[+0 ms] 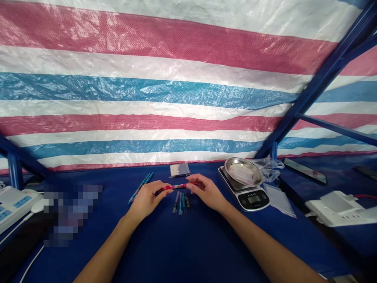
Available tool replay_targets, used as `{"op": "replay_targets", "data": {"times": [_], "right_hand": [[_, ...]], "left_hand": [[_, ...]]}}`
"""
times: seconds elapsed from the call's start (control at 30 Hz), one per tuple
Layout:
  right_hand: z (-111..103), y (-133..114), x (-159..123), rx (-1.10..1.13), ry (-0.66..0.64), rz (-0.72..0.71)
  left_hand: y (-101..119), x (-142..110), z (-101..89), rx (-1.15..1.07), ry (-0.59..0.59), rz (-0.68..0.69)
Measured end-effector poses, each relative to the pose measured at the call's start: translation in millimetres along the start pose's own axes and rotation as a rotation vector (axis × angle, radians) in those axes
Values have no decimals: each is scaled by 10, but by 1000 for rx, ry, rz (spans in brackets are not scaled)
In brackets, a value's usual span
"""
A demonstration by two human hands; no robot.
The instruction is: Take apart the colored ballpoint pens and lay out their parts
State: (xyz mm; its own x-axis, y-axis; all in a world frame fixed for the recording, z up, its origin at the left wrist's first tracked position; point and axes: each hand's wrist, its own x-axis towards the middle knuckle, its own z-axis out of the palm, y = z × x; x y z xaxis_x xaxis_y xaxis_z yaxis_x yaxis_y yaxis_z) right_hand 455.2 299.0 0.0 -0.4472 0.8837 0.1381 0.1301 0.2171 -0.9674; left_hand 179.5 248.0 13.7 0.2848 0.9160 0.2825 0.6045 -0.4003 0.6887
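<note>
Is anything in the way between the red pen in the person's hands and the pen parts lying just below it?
Nothing visible stands between them. The red pen, held between the left hand and right hand, is directly above the pen parts in this view, with a clear gap.

Both bare forearms (108, 247) are angling in from the near edge of the desk (176, 255), converging at its middle, while the left hand (145, 200) and right hand (206, 192) are pinching inward, palms down, their fingertips (166, 188) almost meeting.

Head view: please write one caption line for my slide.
Left hand and right hand hold a red pen above pen parts beside a digital scale.
</note>
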Motion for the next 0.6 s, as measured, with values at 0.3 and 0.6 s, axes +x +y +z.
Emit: {"op": "replay_targets", "data": {"times": [0.3, 0.6], "right_hand": [[-39, 36, 12, -64, -47, -37], [-70, 59, 36, -51, 6, -53]], "left_hand": [[-56, -3, 31, 7, -7, 29], [-44, 3, 14, 38, -41, 7]]}}
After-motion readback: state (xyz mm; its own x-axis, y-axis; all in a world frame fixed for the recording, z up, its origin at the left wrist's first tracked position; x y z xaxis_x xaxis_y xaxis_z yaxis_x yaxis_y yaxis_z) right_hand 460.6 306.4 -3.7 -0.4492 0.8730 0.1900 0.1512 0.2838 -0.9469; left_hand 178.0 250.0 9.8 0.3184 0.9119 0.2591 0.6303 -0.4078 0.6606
